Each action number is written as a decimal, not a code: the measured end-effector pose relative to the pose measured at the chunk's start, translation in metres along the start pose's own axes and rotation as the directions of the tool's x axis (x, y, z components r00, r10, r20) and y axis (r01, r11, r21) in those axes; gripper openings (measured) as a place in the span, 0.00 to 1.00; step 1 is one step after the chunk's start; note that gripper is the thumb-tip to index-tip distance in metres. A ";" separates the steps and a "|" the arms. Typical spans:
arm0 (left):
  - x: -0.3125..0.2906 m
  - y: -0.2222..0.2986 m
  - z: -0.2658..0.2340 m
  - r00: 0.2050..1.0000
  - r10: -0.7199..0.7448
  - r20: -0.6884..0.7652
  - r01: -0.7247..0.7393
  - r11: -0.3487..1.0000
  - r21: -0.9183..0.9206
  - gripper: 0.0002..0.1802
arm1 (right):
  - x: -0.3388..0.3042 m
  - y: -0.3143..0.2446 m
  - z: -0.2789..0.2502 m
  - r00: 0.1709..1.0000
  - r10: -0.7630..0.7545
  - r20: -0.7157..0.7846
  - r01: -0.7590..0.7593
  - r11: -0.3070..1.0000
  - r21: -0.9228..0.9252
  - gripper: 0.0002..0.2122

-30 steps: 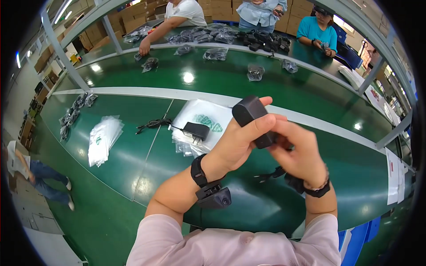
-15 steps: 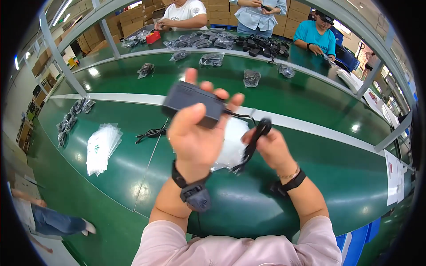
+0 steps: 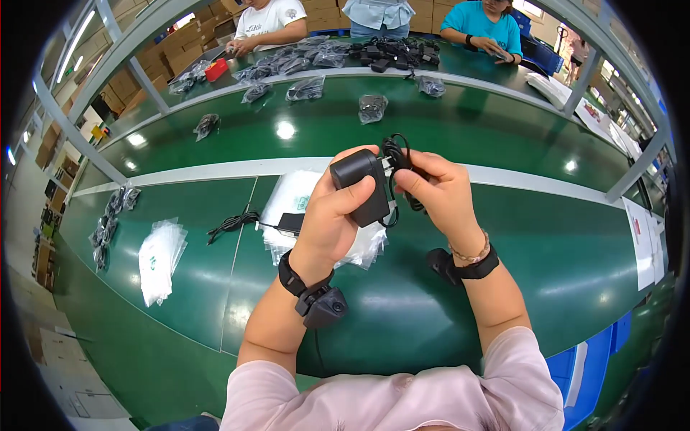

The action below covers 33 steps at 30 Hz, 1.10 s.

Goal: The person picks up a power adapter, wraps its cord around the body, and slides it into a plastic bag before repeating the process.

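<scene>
I had just seen the two hands come together. Half a second earlier the left hand (image 3: pixel 327 221) had the black charger (image 3: pixel 372 205) lying across loosely spread fingers, with the right hand (image 3: pixel 445 194) lower and off to the side, holding the bundled cord (image 3: pixel 395 152). At this moment the charger stood tilted in the left hand, thumb pressed on its near face and the fingers wrapped behind it. Its prongs (image 3: pixel 386 163) pointed toward the right hand. The right fingers were drawn in narrow around the coil, which I saw right beside the prongs; I could not tell whether the two touched.

The charger was up in the air over the green table (image 3: pixel 374 316), in front of the stack of clear bags (image 3: pixel 284 195). A second charger (image 3: pixel 290 224) lay on that stack, partly hidden by the left hand, its cord (image 3: pixel 233 226) trailing to the left. I judged that bringing charger and coil together made one compact handful, easier to manage than two separate pieces, and that neither was bagged yet.
</scene>
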State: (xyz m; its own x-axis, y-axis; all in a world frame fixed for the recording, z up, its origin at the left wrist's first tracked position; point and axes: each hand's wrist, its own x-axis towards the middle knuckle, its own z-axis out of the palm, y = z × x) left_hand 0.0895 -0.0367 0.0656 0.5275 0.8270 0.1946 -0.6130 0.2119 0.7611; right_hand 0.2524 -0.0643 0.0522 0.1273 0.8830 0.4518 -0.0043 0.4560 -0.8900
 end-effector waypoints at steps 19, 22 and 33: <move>-0.002 0.000 0.006 0.974 0.219 -0.065 -0.194 0.942 0.274 0.28 | -0.021 -0.019 0.009 0.920 -0.180 0.349 0.341 0.809 -0.480 0.26; -0.001 0.010 0.008 0.883 0.469 -0.021 -0.378 0.737 0.560 0.28 | -0.020 -0.025 0.011 0.884 -0.415 0.215 0.447 0.616 -0.649 0.19; 0.008 -0.016 -0.002 0.930 0.317 0.184 -0.345 0.928 0.144 0.28 | -0.016 -0.002 0.000 0.856 0.453 0.248 -0.506 0.642 0.576 0.13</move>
State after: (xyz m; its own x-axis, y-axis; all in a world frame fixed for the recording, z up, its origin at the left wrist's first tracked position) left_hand 0.1022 -0.0324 0.0534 0.4048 0.7406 0.5364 -0.6658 -0.1633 0.7280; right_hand 0.2506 -0.0792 0.0467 -0.1393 0.9902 -0.0007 -0.6381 -0.0903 -0.7646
